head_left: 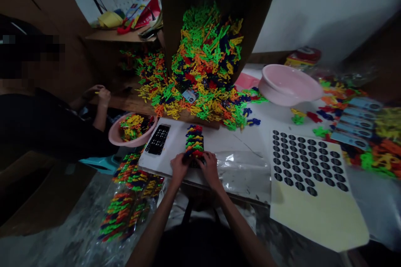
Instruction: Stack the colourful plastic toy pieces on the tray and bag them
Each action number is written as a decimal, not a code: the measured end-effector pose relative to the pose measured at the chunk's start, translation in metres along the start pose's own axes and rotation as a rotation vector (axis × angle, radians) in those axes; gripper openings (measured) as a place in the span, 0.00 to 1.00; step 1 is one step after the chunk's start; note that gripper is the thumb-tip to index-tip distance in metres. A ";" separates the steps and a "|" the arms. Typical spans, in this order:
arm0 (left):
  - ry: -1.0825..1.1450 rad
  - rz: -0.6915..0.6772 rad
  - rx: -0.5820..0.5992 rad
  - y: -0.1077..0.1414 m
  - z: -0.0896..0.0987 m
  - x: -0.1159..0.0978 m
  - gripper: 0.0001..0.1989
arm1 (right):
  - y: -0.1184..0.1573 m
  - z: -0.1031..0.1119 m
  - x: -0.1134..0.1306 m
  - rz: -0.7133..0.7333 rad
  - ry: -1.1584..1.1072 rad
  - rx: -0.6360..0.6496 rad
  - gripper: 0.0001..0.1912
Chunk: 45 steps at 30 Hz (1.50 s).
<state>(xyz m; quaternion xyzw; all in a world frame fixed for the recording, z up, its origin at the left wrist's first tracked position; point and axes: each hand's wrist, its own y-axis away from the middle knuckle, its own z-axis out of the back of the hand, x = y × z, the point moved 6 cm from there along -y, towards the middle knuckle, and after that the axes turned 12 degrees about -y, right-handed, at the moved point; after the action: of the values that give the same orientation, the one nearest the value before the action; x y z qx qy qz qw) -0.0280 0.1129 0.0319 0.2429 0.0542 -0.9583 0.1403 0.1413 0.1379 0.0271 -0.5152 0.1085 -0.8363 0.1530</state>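
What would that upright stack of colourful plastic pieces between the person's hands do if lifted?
The stack of colourful plastic pieces would probably feel light, being thin plastic shapes. Its uneven, loose-looking edges suggest it could bend or spill unless the left hand and right hand support its base.

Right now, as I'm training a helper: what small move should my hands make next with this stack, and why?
Probably ease the stack toward the clear plastic: your left hand and right hand grip its near end, and similar stacks lie wrapped in plastic to the left.
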 end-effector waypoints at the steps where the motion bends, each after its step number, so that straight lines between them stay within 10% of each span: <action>1: 0.008 -0.001 -0.012 0.001 0.001 -0.001 0.12 | 0.000 0.000 0.001 0.013 -0.007 -0.002 0.09; 7: -0.029 0.007 -0.052 0.002 -0.003 -0.003 0.11 | -0.002 -0.004 0.002 0.068 0.049 0.078 0.07; 12: -0.121 -0.066 0.146 -0.004 -0.012 0.016 0.15 | 0.004 -0.002 -0.006 0.040 0.049 0.142 0.10; 17: -0.043 -0.240 0.365 -0.056 0.034 0.016 0.08 | -0.041 0.051 -0.037 -0.054 -0.138 0.067 0.12; 21: -0.142 -0.310 0.083 -0.150 0.073 -0.064 0.11 | -0.139 0.095 -0.057 -0.067 0.123 -0.022 0.15; 26: -0.117 -0.408 0.153 -0.231 0.013 -0.183 0.07 | -0.215 0.086 -0.077 -0.072 0.354 0.032 0.19; 31: -0.032 -0.333 0.197 -0.254 -0.031 -0.218 0.15 | -0.209 0.080 -0.089 -0.030 0.390 0.082 0.16; 39: 0.246 -0.175 0.103 -0.256 0.031 -0.183 0.07 | -0.188 0.112 -0.079 -0.039 0.285 0.076 0.10; 45: 0.888 -0.010 0.137 -0.152 0.098 -0.092 0.19 | -0.171 0.124 -0.065 -0.308 -0.509 -0.250 0.20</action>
<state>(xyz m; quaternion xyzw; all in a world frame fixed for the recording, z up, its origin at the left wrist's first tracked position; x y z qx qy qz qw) -0.0397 0.2631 0.1671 0.6391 0.0467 -0.7633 0.0826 0.2545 0.3176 0.0867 -0.7331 0.0893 -0.6740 -0.0176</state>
